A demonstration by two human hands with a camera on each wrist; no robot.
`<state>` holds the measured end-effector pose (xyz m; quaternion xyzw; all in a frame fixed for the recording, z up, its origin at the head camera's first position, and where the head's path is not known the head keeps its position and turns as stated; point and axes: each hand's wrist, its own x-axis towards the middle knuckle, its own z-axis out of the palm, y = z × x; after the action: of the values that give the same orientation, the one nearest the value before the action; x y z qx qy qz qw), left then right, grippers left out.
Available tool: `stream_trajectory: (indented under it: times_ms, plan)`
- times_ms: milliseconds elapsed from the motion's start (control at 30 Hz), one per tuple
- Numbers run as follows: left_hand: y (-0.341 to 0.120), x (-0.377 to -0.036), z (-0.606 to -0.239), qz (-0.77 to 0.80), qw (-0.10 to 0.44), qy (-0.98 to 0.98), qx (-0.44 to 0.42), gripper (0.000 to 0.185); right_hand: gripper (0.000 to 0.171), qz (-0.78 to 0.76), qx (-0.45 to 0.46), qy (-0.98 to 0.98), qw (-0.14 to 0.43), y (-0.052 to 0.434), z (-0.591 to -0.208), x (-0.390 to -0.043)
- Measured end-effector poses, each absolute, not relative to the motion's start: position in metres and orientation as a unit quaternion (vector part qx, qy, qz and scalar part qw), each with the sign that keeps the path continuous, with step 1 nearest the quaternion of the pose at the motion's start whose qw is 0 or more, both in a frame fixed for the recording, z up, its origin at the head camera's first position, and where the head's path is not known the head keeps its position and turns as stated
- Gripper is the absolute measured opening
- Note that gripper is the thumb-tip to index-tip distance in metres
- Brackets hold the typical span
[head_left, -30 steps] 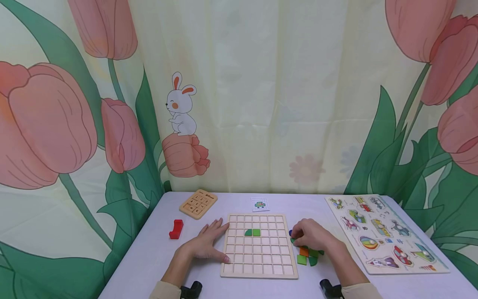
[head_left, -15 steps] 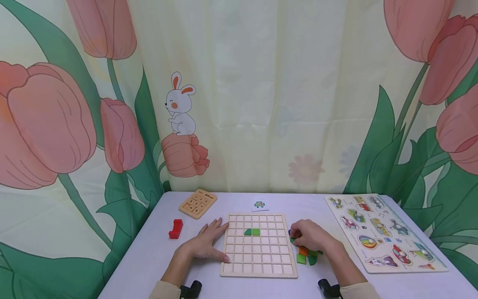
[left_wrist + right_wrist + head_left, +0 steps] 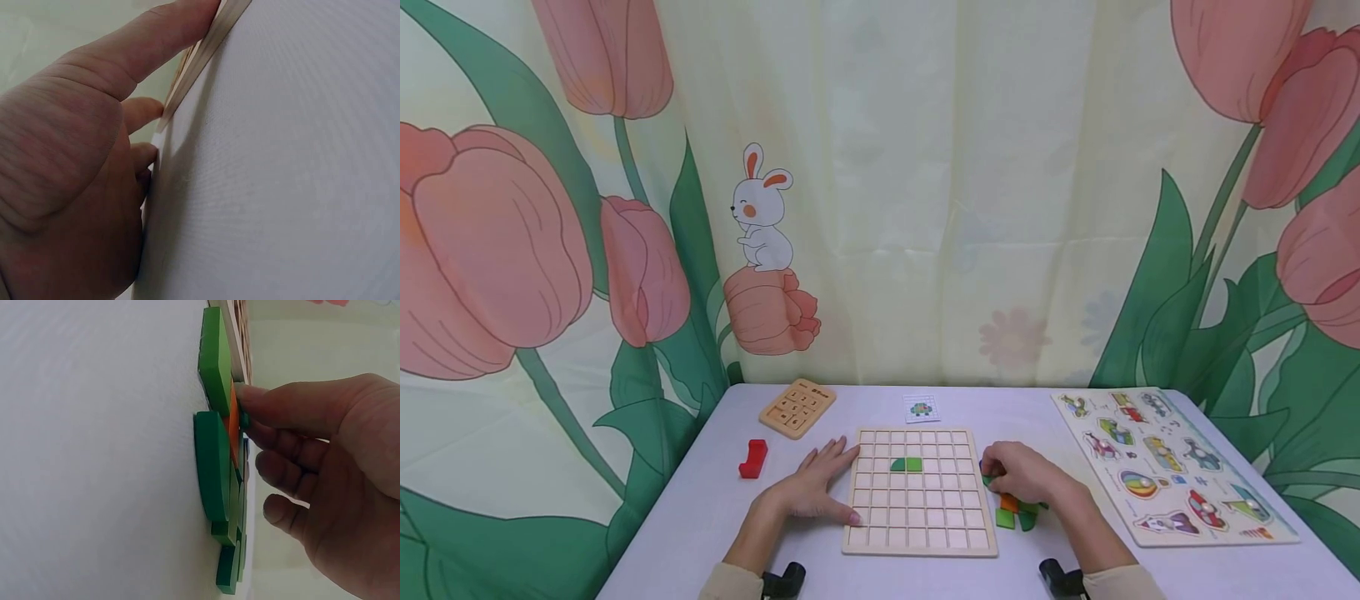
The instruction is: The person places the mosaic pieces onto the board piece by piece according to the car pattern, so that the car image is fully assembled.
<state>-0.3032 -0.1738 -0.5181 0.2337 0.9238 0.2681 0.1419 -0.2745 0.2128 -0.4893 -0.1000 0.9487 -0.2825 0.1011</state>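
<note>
White table, left hand flat, right hand curled

Beige sleeves, black wrist cameras

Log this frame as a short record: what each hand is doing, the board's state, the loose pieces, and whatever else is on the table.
left hand: flat on the table, fingers against the grid board's left edge
right hand: fingers curled on the loose tiles
grid board: two green tiles placed
loose tiles: green and orange pile, right of board
elsewhere: pattern card, number board, red block, vehicle puzzle
</note>
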Motion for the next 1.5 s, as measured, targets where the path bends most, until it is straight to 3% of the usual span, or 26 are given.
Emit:
stream_trajectory:
  times_ms: [667, 900, 1100, 1333, 1500]
  plan:
    - [-0.173, -0.302, -0.519, 0.273, 0.145, 0.923, 0.227, 0.116, 0.021, -0.300, -0.119, 0.941, 0.105, 0.215, -0.488, -0.275]
    - [-0.172, -0.302, -0.518, 0.273, 0.146, 0.924, 0.223, 0.117, 0.005, -0.405, -0.180, 0.895, 0.043, 0.212, -0.480, -0.278]
    - [-0.171, -0.302, -0.517, 0.273, 0.149, 0.923, 0.225, 0.116, 0.018, -0.473, -0.192, 0.860, 0.007, 0.199, -0.475, -0.277]
    - [-0.170, -0.302, -0.517, 0.272, 0.150, 0.924, 0.225, 0.116, 0.008, -0.488, -0.154, 0.858, -0.034, 0.188, -0.475, -0.285]
    - [-0.172, -0.302, -0.517, 0.272, 0.149, 0.924, 0.225, 0.116, 0.012, -0.460, -0.174, 0.870, -0.029, 0.183, -0.470, -0.294]
